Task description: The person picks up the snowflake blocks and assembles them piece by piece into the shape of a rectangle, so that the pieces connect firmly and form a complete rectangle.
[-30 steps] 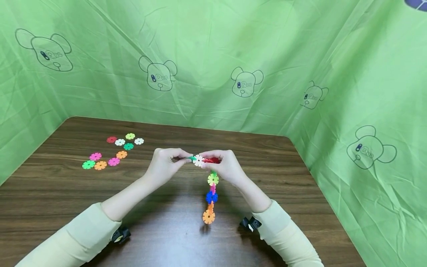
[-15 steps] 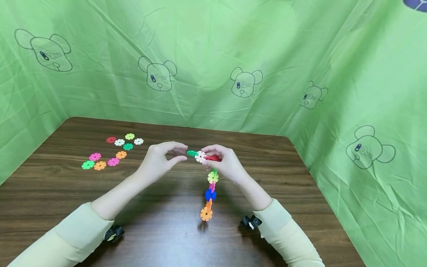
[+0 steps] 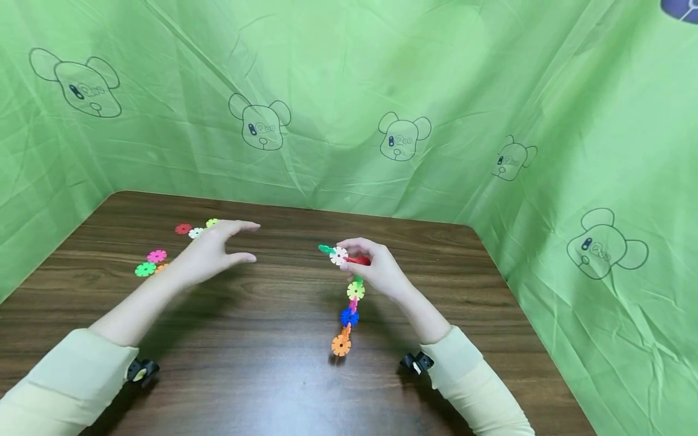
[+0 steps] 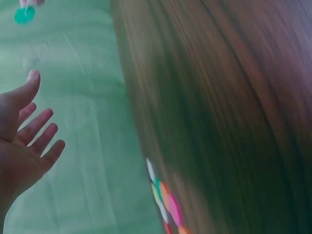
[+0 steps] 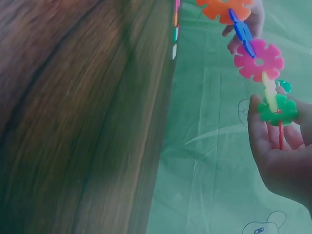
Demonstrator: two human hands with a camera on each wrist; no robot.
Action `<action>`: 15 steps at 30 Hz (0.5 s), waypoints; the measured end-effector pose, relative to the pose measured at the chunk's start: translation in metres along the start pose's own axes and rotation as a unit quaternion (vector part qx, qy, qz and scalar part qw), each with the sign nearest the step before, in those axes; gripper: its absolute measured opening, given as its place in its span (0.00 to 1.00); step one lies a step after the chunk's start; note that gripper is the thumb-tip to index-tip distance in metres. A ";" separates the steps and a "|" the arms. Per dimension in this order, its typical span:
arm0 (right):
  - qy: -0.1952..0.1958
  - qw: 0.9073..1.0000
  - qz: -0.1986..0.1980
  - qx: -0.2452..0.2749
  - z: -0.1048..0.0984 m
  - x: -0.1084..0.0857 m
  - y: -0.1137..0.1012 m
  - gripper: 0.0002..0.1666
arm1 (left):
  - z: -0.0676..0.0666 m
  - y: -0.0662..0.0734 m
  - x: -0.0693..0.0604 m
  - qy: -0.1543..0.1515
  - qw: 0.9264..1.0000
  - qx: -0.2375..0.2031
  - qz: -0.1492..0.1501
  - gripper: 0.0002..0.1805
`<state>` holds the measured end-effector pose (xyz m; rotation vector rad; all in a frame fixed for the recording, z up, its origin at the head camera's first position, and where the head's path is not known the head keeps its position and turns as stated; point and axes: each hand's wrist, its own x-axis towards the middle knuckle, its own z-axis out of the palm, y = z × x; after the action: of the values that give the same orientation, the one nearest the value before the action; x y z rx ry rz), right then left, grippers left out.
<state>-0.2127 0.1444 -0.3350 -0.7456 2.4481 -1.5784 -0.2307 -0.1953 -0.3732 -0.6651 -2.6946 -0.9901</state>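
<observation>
My right hand (image 3: 380, 270) pinches the red disc (image 3: 358, 260) of a chain of notched plastic discs. From there a white disc (image 3: 339, 255) and a dark green disc (image 3: 326, 249) stick out to the left. Below the hand hang a yellow-green disc (image 3: 356, 291), a pink one, a blue disc (image 3: 349, 317) and orange discs (image 3: 341, 345). In the right wrist view the light green disc (image 5: 278, 111) is by the fingers. My left hand (image 3: 209, 254) is empty, thumb and fingers spread, over the table's left part; the left wrist view shows the same hand (image 4: 27, 141) with its fingers apart.
Loose discs lie at the left of the wooden table (image 3: 272, 387): a red one (image 3: 183, 229), a white one (image 3: 196, 232), a pink one (image 3: 157, 256) and a green one (image 3: 145, 269). Others are partly covered by the left arm. A green cloth (image 3: 338, 72) surrounds the table's back and sides.
My left hand has let go of the dark green disc and moved left towards the loose discs. The right hand still holds the chain and has shifted slightly right.
</observation>
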 end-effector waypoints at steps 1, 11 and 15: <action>0.002 1.000 0.004 0.002 -0.001 0.000 0.001 0.22 | -0.003 -0.007 -0.001 -0.004 1.000 0.005 -0.002 0.34; 0.007 0.999 0.024 0.024 -0.008 0.002 0.012 0.25 | -0.021 -0.067 0.000 -0.042 0.998 0.049 -0.021 0.36; -0.006 1.000 0.016 0.016 -0.011 0.003 0.016 0.27 | -0.022 -0.089 0.002 -0.065 0.995 0.068 -0.035 0.36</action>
<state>-0.2252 0.1571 -0.3435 -0.7036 2.4077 -1.5938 -0.2742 -0.2688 -0.4064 -0.6336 -2.8858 -0.7953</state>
